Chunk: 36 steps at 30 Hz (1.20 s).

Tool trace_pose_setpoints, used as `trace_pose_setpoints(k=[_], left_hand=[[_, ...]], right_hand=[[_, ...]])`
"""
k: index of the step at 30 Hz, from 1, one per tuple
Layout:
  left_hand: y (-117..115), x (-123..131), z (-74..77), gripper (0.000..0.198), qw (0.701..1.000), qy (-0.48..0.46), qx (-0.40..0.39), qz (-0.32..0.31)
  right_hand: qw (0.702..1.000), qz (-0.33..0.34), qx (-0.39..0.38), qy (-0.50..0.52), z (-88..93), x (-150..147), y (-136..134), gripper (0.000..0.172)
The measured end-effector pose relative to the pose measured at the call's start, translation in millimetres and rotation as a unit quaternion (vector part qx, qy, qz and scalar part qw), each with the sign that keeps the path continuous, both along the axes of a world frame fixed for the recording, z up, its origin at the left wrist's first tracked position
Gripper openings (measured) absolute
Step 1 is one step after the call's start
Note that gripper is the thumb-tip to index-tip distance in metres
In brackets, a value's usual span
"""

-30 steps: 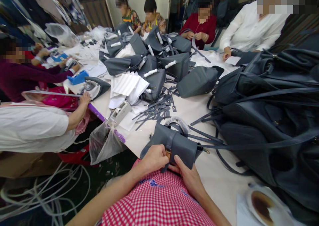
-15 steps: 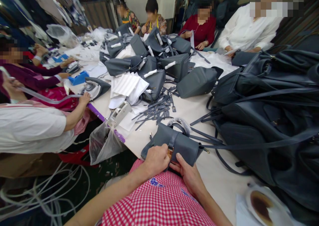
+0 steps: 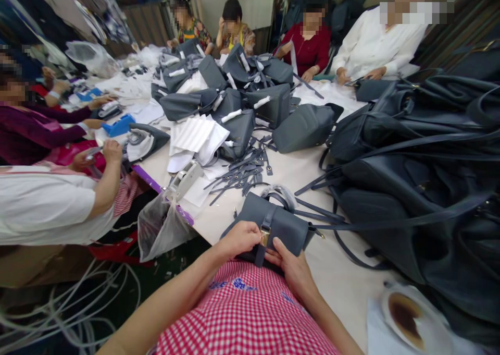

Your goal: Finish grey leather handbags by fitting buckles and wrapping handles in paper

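Observation:
A dark blue-grey handbag [image 3: 289,223] lies at the table edge against my checked apron, its flap facing up. A strap runs down the flap's middle to a gold-coloured buckle [image 3: 265,238], and the strap's loose end [image 3: 260,256] hangs below it. My left hand [image 3: 242,238] is closed in a pinch at the buckle's left side. With the thumb on top and fingers underneath, my right hand [image 3: 288,261] grips the flap's lower edge. Clear wrap covers the bag's handle [image 3: 279,192].
Several loose straps [image 3: 250,167] and a heap of similar bags [image 3: 230,105] lie beyond. More bags [image 3: 394,188] are piled at right, above a bowl of brown liquid [image 3: 406,318]. A tape dispenser [image 3: 185,180] sits at the left edge, near a co-worker [image 3: 50,204].
My left hand has shifted slightly left off the front of the buckle, so the buckle and the strap's hanging end now show. At left, the co-worker's hands have drawn together, away from the iron.

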State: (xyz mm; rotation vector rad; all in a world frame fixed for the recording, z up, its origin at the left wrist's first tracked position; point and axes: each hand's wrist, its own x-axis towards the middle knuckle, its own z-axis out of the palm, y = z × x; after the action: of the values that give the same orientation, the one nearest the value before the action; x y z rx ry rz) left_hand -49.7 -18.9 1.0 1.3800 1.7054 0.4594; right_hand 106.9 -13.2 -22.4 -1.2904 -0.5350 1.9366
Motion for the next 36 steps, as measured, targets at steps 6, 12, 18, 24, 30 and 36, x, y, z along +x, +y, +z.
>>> trace_pose_setpoints(k=[6, 12, 18, 24, 30, 36], left_hand=[[0.2, -4.0, -11.3, 0.002, 0.996, -0.081, 0.007, 0.039], [-1.8, -0.7, -22.5, 0.004, 0.99, -0.129, -0.014, 0.061], [-8.4, 5.4, -18.4, 0.011, 0.988, -0.133, 0.006, 0.078], [-11.8, 7.6, -4.2, 0.03, 0.995, -0.045, 0.032, 0.08], [-8.4, -1.1, -12.8, 0.019, 0.996, -0.077, -0.021, 0.045], [-5.3, 4.6, -7.2, 0.011, 0.998, 0.007, -0.048, 0.028]], right_hand=[[0.999, -0.015, -0.024, 0.017, -0.7, 0.1, 2.1, 0.064], [1.0, -0.001, -0.01, 0.004, -3.2, 1.0, 2.0, 0.065], [1.0, 0.01, -0.004, 0.014, -1.3, 1.6, 2.0, 0.067], [1.0, 0.021, -0.001, 0.008, -4.8, 3.8, 0.9, 0.059], [0.999, 0.036, 0.013, 0.005, -4.1, 5.8, -0.4, 0.066], [0.998, 0.043, 0.019, -0.05, -5.0, 5.5, -1.0, 0.055]])
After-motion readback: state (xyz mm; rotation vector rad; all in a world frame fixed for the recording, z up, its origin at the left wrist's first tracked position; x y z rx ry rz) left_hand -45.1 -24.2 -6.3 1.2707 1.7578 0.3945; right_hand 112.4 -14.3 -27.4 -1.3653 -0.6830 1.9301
